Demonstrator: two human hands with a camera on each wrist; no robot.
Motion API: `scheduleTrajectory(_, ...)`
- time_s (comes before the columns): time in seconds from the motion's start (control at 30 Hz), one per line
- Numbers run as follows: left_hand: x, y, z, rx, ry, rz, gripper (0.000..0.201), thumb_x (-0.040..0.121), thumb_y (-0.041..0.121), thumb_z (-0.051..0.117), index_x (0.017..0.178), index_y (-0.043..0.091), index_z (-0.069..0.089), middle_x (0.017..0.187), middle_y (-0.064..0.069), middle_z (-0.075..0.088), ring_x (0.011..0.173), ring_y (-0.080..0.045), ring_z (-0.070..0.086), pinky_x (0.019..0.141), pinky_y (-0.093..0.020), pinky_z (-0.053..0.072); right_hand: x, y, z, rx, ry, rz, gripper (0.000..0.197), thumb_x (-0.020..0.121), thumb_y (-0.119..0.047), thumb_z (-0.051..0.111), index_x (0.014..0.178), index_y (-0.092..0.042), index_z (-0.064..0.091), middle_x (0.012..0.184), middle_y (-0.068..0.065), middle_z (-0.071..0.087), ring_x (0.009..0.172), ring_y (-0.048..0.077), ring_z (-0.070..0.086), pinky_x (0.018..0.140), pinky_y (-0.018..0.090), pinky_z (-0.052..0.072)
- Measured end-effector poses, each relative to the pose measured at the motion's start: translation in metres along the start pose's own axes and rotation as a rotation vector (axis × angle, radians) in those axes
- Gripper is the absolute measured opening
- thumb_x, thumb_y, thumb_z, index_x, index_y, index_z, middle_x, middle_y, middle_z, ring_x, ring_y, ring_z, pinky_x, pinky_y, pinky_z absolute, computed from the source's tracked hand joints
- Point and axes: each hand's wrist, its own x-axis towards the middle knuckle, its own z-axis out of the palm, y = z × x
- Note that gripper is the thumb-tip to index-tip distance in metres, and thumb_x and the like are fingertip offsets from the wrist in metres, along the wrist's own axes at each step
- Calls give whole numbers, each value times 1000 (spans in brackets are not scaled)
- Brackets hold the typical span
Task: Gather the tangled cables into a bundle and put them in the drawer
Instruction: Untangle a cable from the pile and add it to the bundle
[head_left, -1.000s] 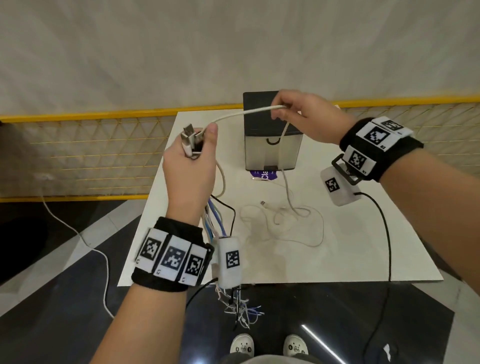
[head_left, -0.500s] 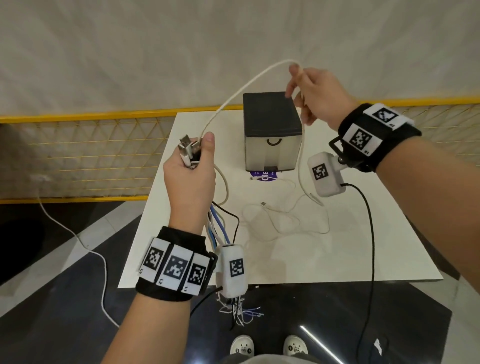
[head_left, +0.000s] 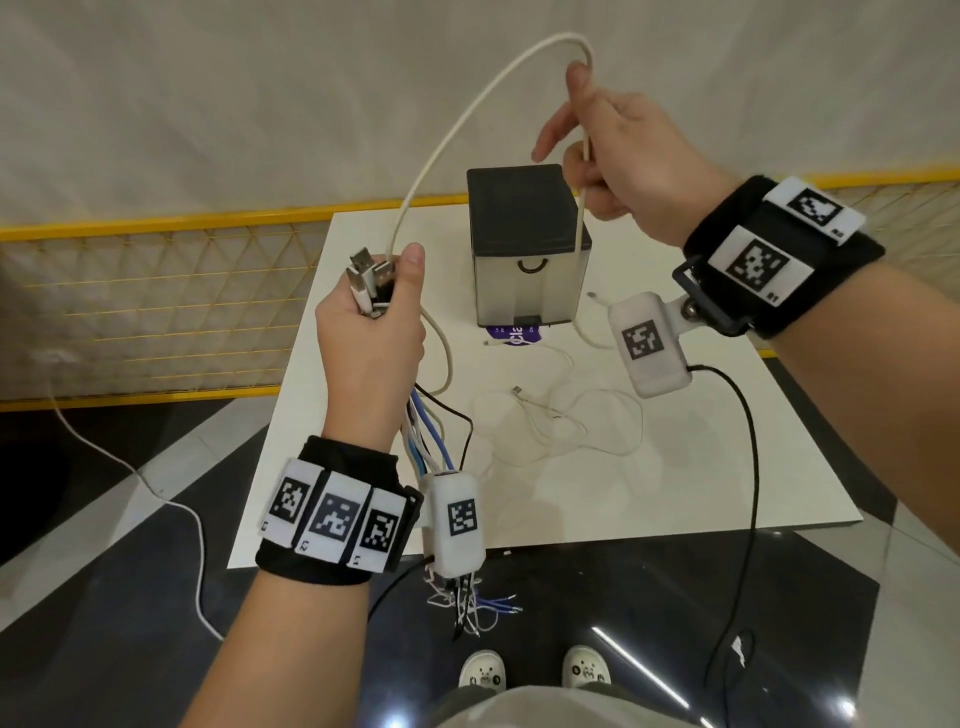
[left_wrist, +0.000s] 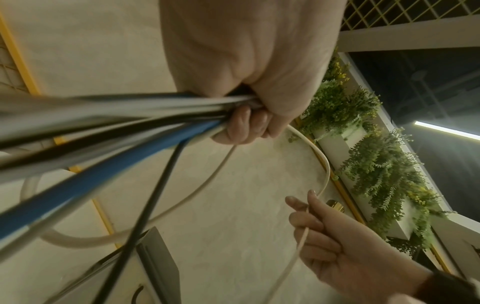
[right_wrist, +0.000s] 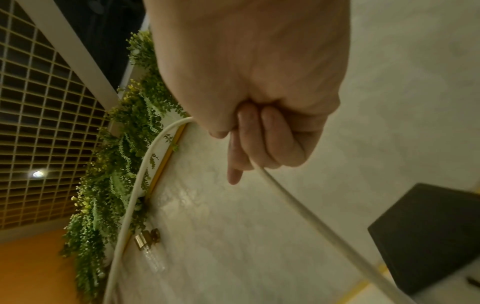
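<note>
My left hand (head_left: 371, 332) grips a bundle of cables (head_left: 431, 441) upright, with USB plugs (head_left: 370, 270) sticking out above the fist and blue, white and black strands (left_wrist: 109, 144) hanging below. A thick cream cable (head_left: 467, 119) arcs from that fist up to my right hand (head_left: 618, 156), which holds it raised above the drawer box (head_left: 527, 254); its tail drops from the hand (right_wrist: 262, 135) along the cream cable (right_wrist: 306, 214) toward the table. The box has a black top, a grey front and a closed drawer with a black loop handle (head_left: 531, 266). Thin white cables (head_left: 550, 415) lie loose on the white table (head_left: 727, 467).
A purple label (head_left: 511, 335) lies under the box's front. A yellow mesh railing (head_left: 156, 291) runs behind the table. A white cord (head_left: 156, 488) trails over the dark floor at left, and my shoes (head_left: 535, 675) stand at the table's near edge.
My right hand has risen from beside the box top to well above it, drawing the cream cable into a tall arc and lifting more of it off the table. The left hand stayed put.
</note>
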Motion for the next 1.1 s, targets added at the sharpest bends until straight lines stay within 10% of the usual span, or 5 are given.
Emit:
scheduleTrajectory(0.47, -10, -4, -28, 129, -236, -64, 26, 95, 35, 64, 74, 22, 56, 51, 6, 39, 44, -10, 35, 43, -23, 32, -115, 115, 85, 85, -696, 432, 63, 102, -47, 23, 105, 3, 62, 51, 1, 32, 36, 13, 22, 39, 19, 20)
scheduleTrajectory(0.97, -25, -10, -33, 118, -310, -89, 21, 95, 30, 64, 81, 15, 58, 54, 3, 38, 43, -10, 33, 42, -22, 28, -119, 129, 94, -137, -760, 406, 57, 102, -46, 27, 108, -5, 66, 51, 0, 41, 37, 14, 32, 44, 26, 30)
scheduleTrajectory(1.1, -26, -16, -35, 261, -430, -188, 24, 92, 27, 68, 115, 19, 63, 50, 13, 44, 43, -9, 37, 43, -22, 33, -120, 158, 92, -419, -829, 506, 48, 100, -42, 39, 117, -1, 56, 96, 4, 70, 55, 19, 65, 53, 25, 54)
